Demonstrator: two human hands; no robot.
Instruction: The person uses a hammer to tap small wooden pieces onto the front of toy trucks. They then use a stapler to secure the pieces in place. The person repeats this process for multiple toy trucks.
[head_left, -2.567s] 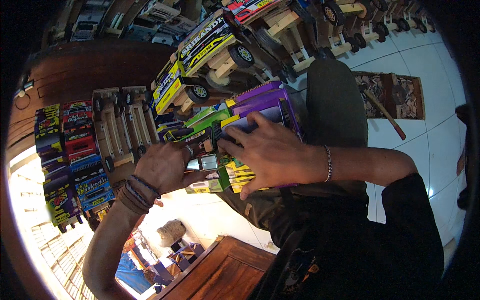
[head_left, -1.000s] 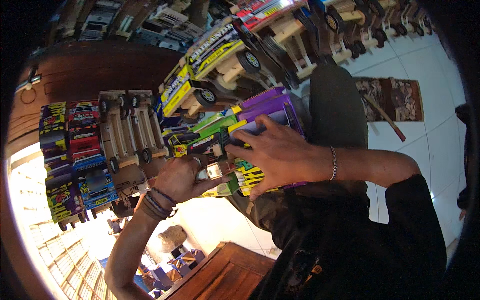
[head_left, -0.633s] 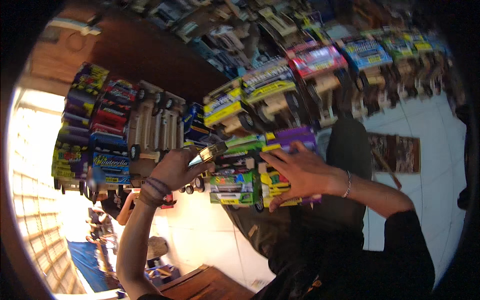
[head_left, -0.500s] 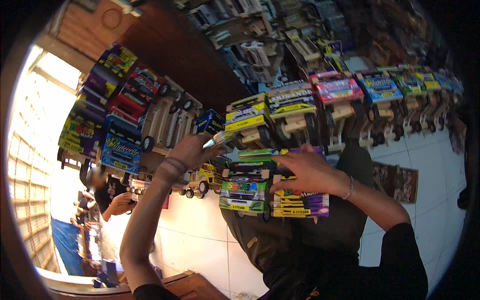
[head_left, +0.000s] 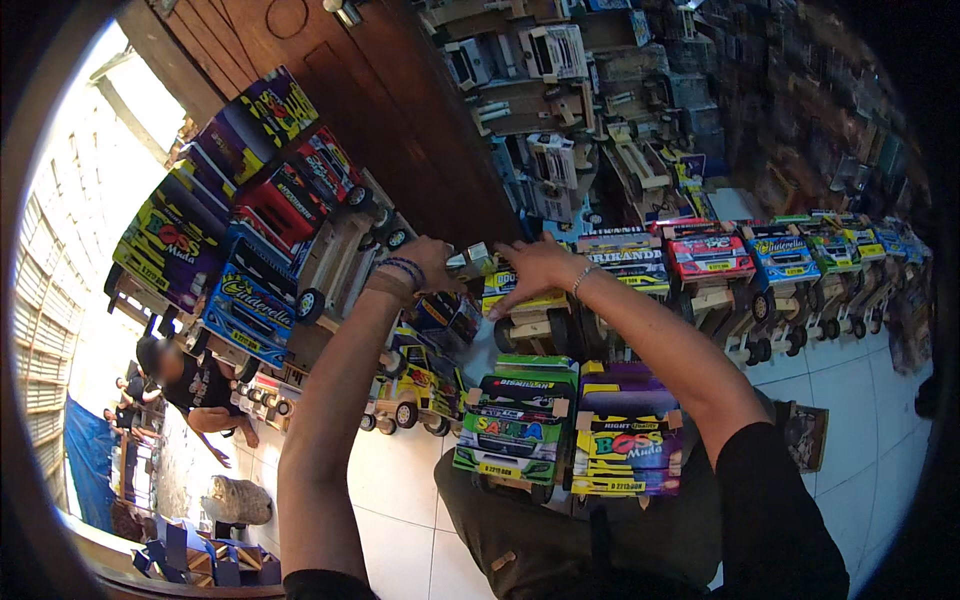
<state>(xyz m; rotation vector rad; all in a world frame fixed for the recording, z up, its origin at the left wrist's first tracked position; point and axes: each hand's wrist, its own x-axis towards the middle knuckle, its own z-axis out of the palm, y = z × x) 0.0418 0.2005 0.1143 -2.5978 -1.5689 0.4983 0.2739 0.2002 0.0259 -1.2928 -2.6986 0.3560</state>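
Observation:
My left hand [head_left: 430, 265] is closed around a small silvery, block-ended tool [head_left: 472, 262], whose kind I cannot make out. Its end meets the left side of a yellow wooden toy truck [head_left: 525, 304], the first in a row. My right hand [head_left: 545, 272] grips that truck's cab, thumb on the near face and fingers over the top. On my lap stand two more toy trucks: a green one [head_left: 512, 435] and a yellow-and-purple one [head_left: 627, 440]. Below my left wrist sits a smaller yellow toy truck [head_left: 425, 385].
The row goes on rightward past a red toy truck [head_left: 708, 255] and a blue one [head_left: 782, 262]. Stacked toy trucks, among them a blue one [head_left: 245, 305], stand at left beside a brown wooden board [head_left: 400, 110]. Another person [head_left: 195, 385] sits far left on the tiled floor [head_left: 395, 480].
My right hand has left the trucks on my lap and moved up to the yellow truck in the row. My left hand has moved up and right with the silvery tool. The view has shifted.

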